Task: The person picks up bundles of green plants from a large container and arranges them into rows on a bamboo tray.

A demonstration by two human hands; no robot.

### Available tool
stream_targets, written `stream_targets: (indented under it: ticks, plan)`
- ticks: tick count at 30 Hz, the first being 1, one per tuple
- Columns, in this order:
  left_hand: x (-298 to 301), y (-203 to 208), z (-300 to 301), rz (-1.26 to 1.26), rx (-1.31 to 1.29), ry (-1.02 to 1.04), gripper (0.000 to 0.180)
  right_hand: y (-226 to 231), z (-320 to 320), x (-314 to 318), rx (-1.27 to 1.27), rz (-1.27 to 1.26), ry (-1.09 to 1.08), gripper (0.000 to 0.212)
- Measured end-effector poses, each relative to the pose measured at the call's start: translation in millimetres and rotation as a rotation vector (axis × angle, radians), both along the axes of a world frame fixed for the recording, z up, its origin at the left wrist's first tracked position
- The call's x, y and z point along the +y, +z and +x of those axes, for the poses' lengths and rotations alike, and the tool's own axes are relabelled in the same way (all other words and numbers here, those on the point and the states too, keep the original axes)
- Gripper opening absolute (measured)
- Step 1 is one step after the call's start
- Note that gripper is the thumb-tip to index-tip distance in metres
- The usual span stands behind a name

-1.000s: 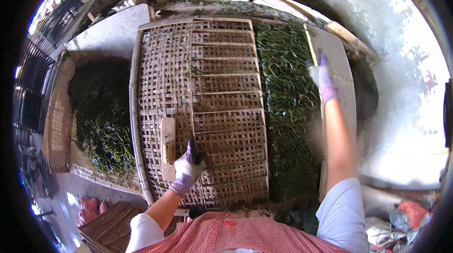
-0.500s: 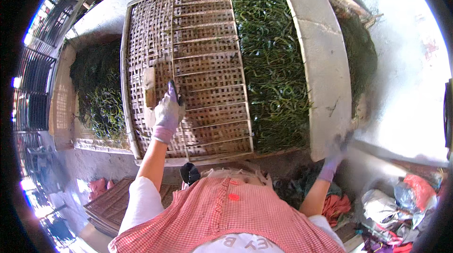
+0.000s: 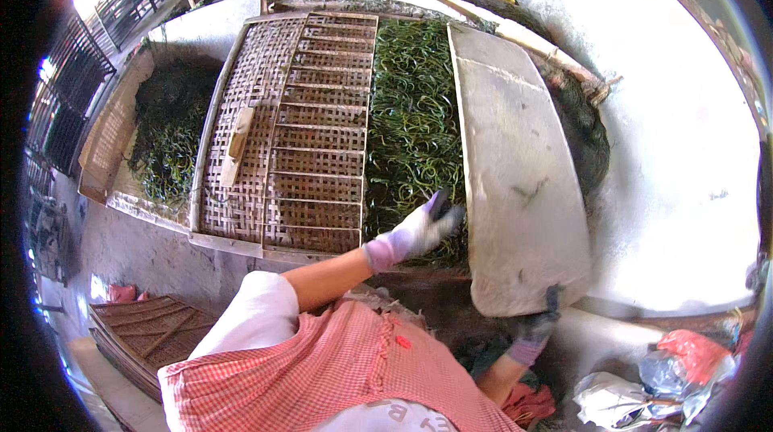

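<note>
Only the head view to go on here: the left hand point(image 3: 419, 231) in a pale glove reaches across to the near edge of the big grey board point(image 3: 515, 182), fingers point(image 3: 441, 208) loosely spread and resting on the green strands point(image 3: 415, 118) right beside that edge, not really closed on anything. The right hand point(image 3: 541, 321) in a dark glove sits at the board's bottom corner, fingers hooked over the rim, so it looks like it's pinching the board there, though I can't tell how firm that is. The board lies tilted over the right side of the greens, with the woven bamboo tray point(image 3: 298, 134) just left of them and a small wooden block point(image 3: 237, 144) lying on the tray. My worry: with only one corner properly gripped, that board could swing or slide down and crush or drag the strands, or slip onto the person's legs. The left hand is also close enough to get nipped under the edge.
</note>
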State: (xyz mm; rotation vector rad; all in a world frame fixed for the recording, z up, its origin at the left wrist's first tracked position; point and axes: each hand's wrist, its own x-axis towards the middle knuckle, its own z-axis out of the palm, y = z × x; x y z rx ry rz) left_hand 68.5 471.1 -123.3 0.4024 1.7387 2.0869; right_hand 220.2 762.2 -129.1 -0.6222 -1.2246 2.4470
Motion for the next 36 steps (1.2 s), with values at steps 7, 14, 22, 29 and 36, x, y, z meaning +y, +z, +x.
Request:
stream_targets:
  ticks: [7, 14, 22, 29, 36]
  plan:
    - [-10, -4, -40, 0.455, -0.381, 0.13, 0.03, 35, -10, -62, 0.334, 0.155, 0.076, 0.05]
    - [-63, -17, -5, 0.133, -0.389, 0.382, 0.022, -35, -5, -102, -0.077, -0.027, 0.285, 0.045]
    - [-173, -27, 32, -0.324, -0.382, 0.17, 0.031, -53, 1, -171, -0.339, -0.479, 0.606, 0.04]
    - [-314, -17, 110, -0.107, -0.477, 0.33, 0.049, -115, -40, -264, -0.313, -0.007, 1.015, 0.022]
    - [-523, -35, 194, -0.032, -0.398, 0.581, 0.052, -2, -119, -603, 0.418, 0.478, 1.129, 0.032]
